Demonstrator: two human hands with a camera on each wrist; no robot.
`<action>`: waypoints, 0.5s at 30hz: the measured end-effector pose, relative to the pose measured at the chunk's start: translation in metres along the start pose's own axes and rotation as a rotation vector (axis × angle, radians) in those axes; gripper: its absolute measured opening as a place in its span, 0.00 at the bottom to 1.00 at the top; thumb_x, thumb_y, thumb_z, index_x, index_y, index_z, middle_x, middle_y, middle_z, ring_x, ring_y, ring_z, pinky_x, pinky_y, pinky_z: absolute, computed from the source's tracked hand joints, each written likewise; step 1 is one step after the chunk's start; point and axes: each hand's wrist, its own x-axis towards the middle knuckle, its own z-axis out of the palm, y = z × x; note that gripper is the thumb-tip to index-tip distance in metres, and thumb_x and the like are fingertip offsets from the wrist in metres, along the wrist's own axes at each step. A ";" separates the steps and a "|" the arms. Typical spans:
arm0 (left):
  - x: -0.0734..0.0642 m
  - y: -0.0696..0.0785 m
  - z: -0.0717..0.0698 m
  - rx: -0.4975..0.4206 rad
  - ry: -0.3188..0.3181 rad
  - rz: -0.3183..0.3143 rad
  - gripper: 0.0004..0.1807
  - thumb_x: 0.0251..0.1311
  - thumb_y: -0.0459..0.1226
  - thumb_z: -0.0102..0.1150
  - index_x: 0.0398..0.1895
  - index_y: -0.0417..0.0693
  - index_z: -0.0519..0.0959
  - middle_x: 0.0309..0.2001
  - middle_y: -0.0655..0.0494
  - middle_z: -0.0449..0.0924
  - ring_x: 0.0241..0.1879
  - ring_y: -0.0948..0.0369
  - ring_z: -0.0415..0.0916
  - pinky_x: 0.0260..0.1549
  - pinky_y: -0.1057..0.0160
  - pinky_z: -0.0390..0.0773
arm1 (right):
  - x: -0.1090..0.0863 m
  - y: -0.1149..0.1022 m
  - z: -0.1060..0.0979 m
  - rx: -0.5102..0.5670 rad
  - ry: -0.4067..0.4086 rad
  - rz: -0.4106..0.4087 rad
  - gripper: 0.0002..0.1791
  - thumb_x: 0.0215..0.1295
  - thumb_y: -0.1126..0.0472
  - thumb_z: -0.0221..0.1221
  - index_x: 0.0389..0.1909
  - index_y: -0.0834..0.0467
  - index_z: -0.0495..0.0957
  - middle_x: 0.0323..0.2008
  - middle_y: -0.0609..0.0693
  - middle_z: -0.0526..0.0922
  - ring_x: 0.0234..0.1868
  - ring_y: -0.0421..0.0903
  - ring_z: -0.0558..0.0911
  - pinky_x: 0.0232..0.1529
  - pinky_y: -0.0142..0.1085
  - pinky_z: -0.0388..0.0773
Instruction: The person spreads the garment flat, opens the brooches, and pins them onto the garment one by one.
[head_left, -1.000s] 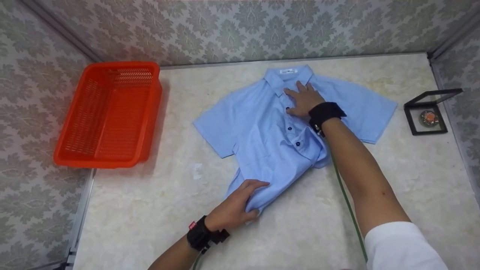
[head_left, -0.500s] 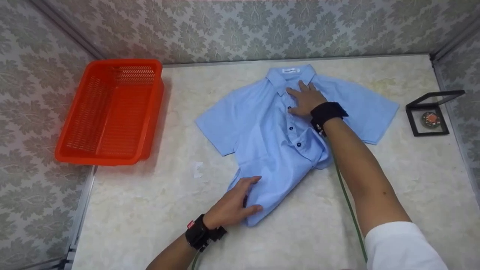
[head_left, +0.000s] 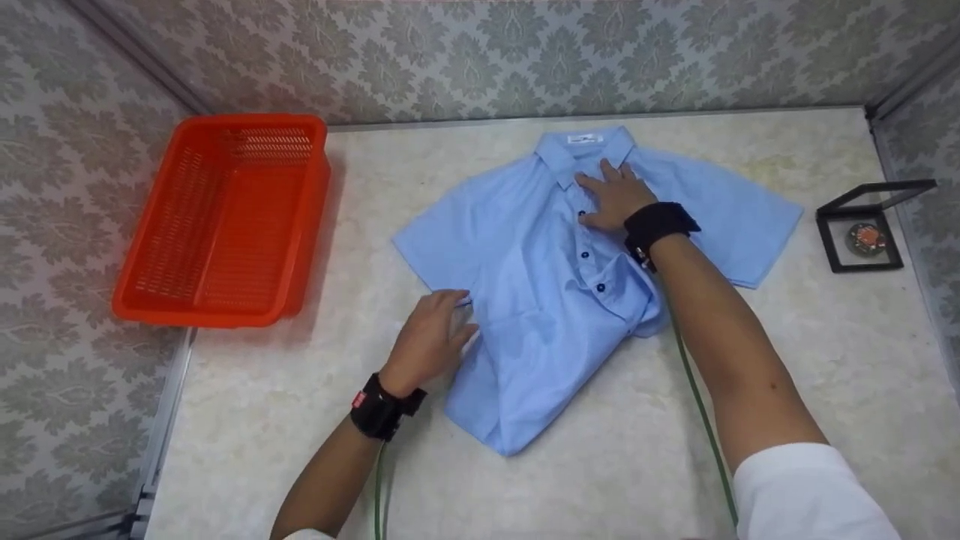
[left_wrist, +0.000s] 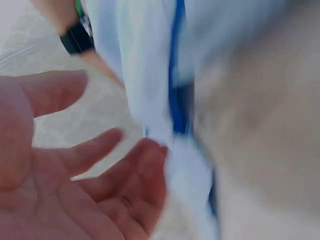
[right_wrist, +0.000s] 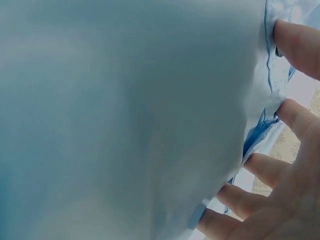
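Note:
A light blue short-sleeved shirt (head_left: 540, 300) lies face up on the table, collar toward the far wall and its lower part skewed to the left. My right hand (head_left: 615, 199) presses flat on the buttoned front just below the collar, fingers spread (right_wrist: 295, 45) over the cloth (right_wrist: 125, 120). Beside the shirt's left side seam, under the left sleeve, my left hand (head_left: 435, 337) has its fingertips at the fabric edge. The blurred left wrist view shows that palm (left_wrist: 75, 180) open, with relaxed fingers next to the shirt's edge (left_wrist: 150, 75) and nothing held.
An orange plastic basket (head_left: 225, 225) sits at the table's left edge. A black hinged display case (head_left: 862, 232) stands open at the far right. Wallpapered walls enclose the pale marbled table (head_left: 750, 375) on three sides. Green cables (head_left: 701, 420) trail from both wrists.
My left hand let go of the shirt's bottom hem and moved up and left to the side seam under the sleeve. The hem now lies flat. The right hand has stayed put.

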 end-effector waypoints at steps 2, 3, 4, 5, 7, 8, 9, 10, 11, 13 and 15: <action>0.015 -0.007 -0.007 0.077 0.025 -0.011 0.28 0.69 0.40 0.62 0.67 0.35 0.71 0.65 0.38 0.71 0.65 0.45 0.67 0.63 0.48 0.68 | 0.000 0.001 0.001 0.002 0.003 -0.003 0.44 0.71 0.43 0.55 0.81 0.53 0.48 0.77 0.73 0.38 0.73 0.79 0.39 0.69 0.69 0.46; 0.022 -0.010 -0.010 0.105 0.028 -0.015 0.29 0.68 0.40 0.62 0.67 0.33 0.71 0.66 0.36 0.70 0.66 0.43 0.66 0.63 0.46 0.67 | 0.000 0.001 0.001 -0.001 0.003 -0.006 0.45 0.71 0.43 0.55 0.81 0.54 0.48 0.77 0.73 0.38 0.73 0.80 0.40 0.69 0.69 0.47; 0.030 -0.014 -0.012 0.133 0.025 -0.017 0.30 0.68 0.40 0.62 0.68 0.32 0.70 0.67 0.34 0.68 0.68 0.42 0.64 0.64 0.44 0.66 | 0.001 0.002 0.001 -0.004 0.005 -0.008 0.45 0.71 0.42 0.55 0.81 0.54 0.48 0.77 0.73 0.39 0.73 0.80 0.40 0.68 0.69 0.48; 0.038 -0.017 -0.014 0.160 0.019 -0.026 0.30 0.69 0.40 0.61 0.68 0.31 0.68 0.69 0.33 0.66 0.69 0.41 0.63 0.65 0.44 0.65 | 0.001 0.001 0.001 -0.004 0.005 -0.009 0.45 0.71 0.42 0.55 0.81 0.54 0.48 0.77 0.73 0.39 0.73 0.80 0.40 0.68 0.69 0.48; 0.056 -0.021 -0.014 0.211 -0.025 -0.045 0.33 0.70 0.41 0.60 0.71 0.30 0.65 0.72 0.31 0.61 0.71 0.39 0.59 0.68 0.44 0.61 | 0.001 0.001 0.001 -0.002 0.005 -0.005 0.44 0.71 0.43 0.55 0.81 0.54 0.48 0.77 0.73 0.39 0.73 0.80 0.40 0.68 0.69 0.49; 0.065 -0.022 -0.013 0.231 -0.054 -0.054 0.34 0.71 0.42 0.58 0.72 0.31 0.63 0.73 0.31 0.58 0.73 0.38 0.56 0.70 0.44 0.58 | 0.000 0.001 0.000 -0.002 0.004 -0.004 0.44 0.71 0.43 0.55 0.81 0.54 0.48 0.77 0.73 0.39 0.73 0.80 0.40 0.68 0.69 0.49; 0.073 -0.024 -0.012 0.249 -0.086 -0.065 0.35 0.72 0.44 0.56 0.74 0.32 0.61 0.74 0.30 0.55 0.74 0.37 0.52 0.71 0.44 0.54 | 0.000 0.001 0.000 -0.003 0.004 -0.003 0.44 0.71 0.43 0.55 0.81 0.54 0.48 0.77 0.73 0.39 0.73 0.80 0.40 0.68 0.69 0.49; 0.082 -0.025 -0.009 0.266 -0.122 -0.083 0.36 0.73 0.46 0.54 0.76 0.34 0.59 0.76 0.31 0.51 0.75 0.37 0.48 0.73 0.45 0.51 | -0.001 0.001 -0.001 -0.002 0.003 -0.001 0.44 0.71 0.44 0.55 0.81 0.54 0.48 0.77 0.73 0.38 0.73 0.80 0.40 0.68 0.69 0.48; 0.089 -0.026 -0.007 0.282 -0.156 -0.102 0.38 0.74 0.48 0.52 0.77 0.36 0.57 0.77 0.31 0.48 0.76 0.36 0.45 0.73 0.45 0.48 | -0.001 0.001 -0.001 0.000 0.001 0.002 0.44 0.71 0.44 0.55 0.81 0.54 0.48 0.77 0.73 0.38 0.73 0.79 0.39 0.69 0.69 0.48; 0.103 -0.029 -0.002 0.310 -0.208 -0.139 0.39 0.74 0.52 0.48 0.80 0.41 0.53 0.78 0.32 0.42 0.76 0.34 0.38 0.73 0.43 0.44 | -0.001 0.001 -0.002 -0.001 0.000 0.002 0.44 0.71 0.44 0.55 0.81 0.54 0.48 0.77 0.73 0.38 0.73 0.79 0.39 0.69 0.69 0.48; 0.113 -0.031 0.001 0.335 -0.242 -0.181 0.40 0.75 0.55 0.46 0.81 0.46 0.50 0.79 0.34 0.38 0.76 0.34 0.33 0.73 0.39 0.43 | -0.001 0.000 -0.002 -0.003 -0.005 0.001 0.44 0.72 0.43 0.55 0.81 0.53 0.47 0.77 0.73 0.38 0.73 0.79 0.39 0.69 0.68 0.47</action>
